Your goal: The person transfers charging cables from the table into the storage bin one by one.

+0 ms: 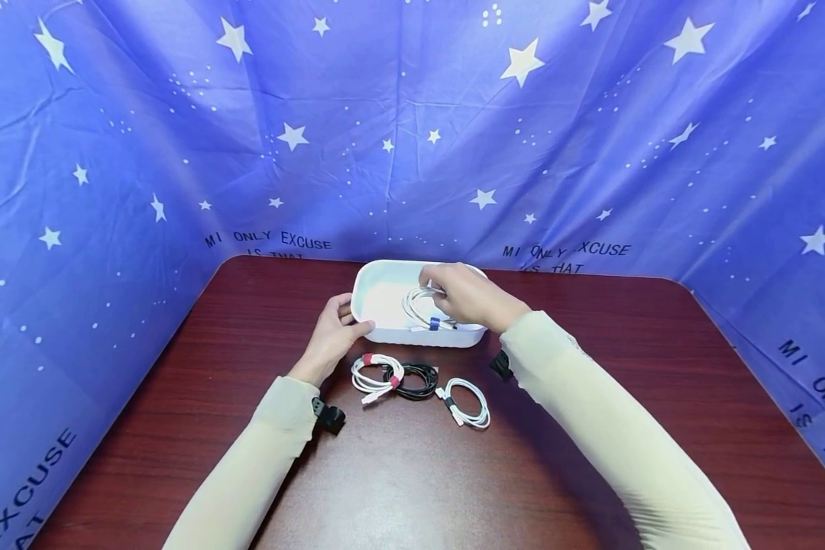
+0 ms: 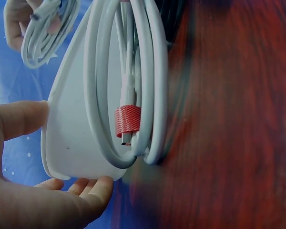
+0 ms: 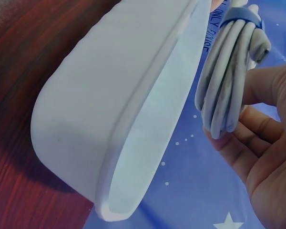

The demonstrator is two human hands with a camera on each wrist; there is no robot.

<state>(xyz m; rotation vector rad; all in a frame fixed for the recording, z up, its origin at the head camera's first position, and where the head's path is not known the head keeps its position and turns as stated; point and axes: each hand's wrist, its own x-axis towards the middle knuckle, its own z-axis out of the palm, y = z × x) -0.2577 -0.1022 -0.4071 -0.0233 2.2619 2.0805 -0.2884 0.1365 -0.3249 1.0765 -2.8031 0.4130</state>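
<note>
My right hand (image 1: 470, 296) pinches a coiled white cable (image 3: 226, 81) with a blue tie between thumb and fingers. It holds the coil above the white plastic box (image 1: 399, 336). My left hand (image 1: 331, 332) grips the box's left end, the thumb at the rim and the other fingers around the outside. In front of the box lie a white cable coil with red ties (image 1: 354, 376), a black cable coil (image 1: 421, 394) partly under it, and a smaller white coil with a black tie (image 1: 483, 414). The left wrist view shows the red-tied coil (image 2: 155, 86) close up.
The dark red wooden table (image 1: 247, 321) has rounded far corners. A blue curtain (image 1: 399, 114) with white stars and printed words hangs behind it and along both sides. Black straps (image 1: 330, 416) sit at both wrists.
</note>
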